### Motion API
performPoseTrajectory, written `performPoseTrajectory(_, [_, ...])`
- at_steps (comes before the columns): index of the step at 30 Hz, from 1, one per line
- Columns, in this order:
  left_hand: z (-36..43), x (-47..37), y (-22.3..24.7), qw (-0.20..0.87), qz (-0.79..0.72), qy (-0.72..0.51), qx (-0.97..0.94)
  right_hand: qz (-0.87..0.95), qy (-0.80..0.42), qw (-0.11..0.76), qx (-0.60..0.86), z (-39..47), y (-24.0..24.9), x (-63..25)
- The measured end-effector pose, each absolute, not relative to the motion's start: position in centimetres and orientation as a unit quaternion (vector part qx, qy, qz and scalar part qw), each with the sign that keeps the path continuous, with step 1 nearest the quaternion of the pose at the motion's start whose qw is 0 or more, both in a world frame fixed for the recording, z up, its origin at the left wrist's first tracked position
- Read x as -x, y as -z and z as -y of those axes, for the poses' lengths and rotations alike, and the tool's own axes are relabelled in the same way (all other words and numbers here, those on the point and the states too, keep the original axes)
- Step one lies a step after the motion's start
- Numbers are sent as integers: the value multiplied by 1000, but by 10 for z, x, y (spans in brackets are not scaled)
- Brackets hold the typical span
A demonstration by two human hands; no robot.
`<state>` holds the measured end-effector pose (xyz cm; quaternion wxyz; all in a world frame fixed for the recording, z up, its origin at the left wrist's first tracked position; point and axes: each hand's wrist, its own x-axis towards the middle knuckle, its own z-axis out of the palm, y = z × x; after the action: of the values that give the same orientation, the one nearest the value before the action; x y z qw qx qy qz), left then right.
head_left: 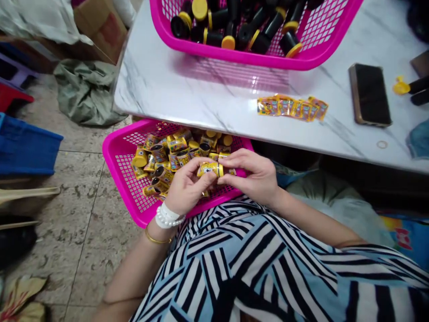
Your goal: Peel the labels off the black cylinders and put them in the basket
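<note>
Between my two hands is a small canister (209, 169) with a yellow printed wrap and a yellow cap facing right. My left hand (187, 185) has its thumb and fingers closed round the canister's body. At the capped end, my right hand (253, 174) pinches with thumb and fingertips. Under them, a pink basket (115, 154) by my lap holds several yellow-wrapped canisters (177, 144), some showing dark open ends. A row of overlapping yellow printed wrappers (291, 107) lies on the marble-patterned table (208, 96).
A second pink basket (234, 56) on the table holds several black canisters with yellow caps. Right of the wrappers lies a phone (370, 94). A blue bin (27, 145) and a grey-green cloth bag (89, 89) are on the floor at left.
</note>
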<state>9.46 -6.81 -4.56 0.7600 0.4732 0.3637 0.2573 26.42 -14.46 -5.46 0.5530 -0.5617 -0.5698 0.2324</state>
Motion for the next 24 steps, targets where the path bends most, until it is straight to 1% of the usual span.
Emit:
performPoseTrajectory(3, [67,-99,40,738,-347,-284,-504,533,-255,566,575,146,50,-262])
performPoseTrajectory(6, [65,-101,41,739,-347,-290,-499,552,-254,552,571,145,48,-263])
performPoseTrajectory(11, [60,-96,54,828,-335,-228,-387,661,-173,488,543,143,52,-270])
performPoseTrajectory(13, [57,-93,58,842,-322,-204,-383,690,-150,472,527,141,55,-271])
performPoseTrajectory(17, [52,-89,65,830,-312,-206,-414,716,-131,461,508,135,60,-271])
performPoseTrajectory(20, [52,-90,68,828,-306,-229,-410,714,-117,464,511,132,61,-270])
performPoseTrajectory(24, [54,-92,70,825,-300,-229,-421,707,-110,465,522,131,62,-269])
